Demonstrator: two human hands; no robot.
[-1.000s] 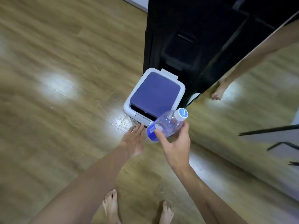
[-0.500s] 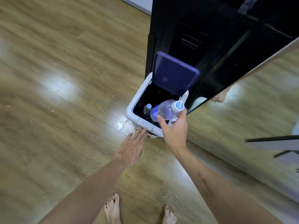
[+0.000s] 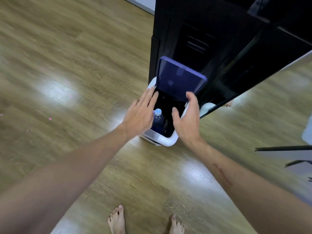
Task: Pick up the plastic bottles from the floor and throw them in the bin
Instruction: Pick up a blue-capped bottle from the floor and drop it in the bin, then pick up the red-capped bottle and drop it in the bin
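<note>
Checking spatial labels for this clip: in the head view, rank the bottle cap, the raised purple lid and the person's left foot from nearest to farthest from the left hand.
1. bottle cap, inside the bin, just right of the left hand.
2. purple lid, raised behind the bin opening.
3. left foot, at the frame's bottom.

Wood-plank floor [image 3: 67,68], glossy, with pale glare patches. White bin [image 3: 166,141] stands on it directly under both hands [image 3: 141,115], its blue lid [image 3: 182,78] raised. Black cabinet [image 3: 211,39] stands beyond the hands. Two bare feet [image 3: 117,220] nearer than the hands.
</note>
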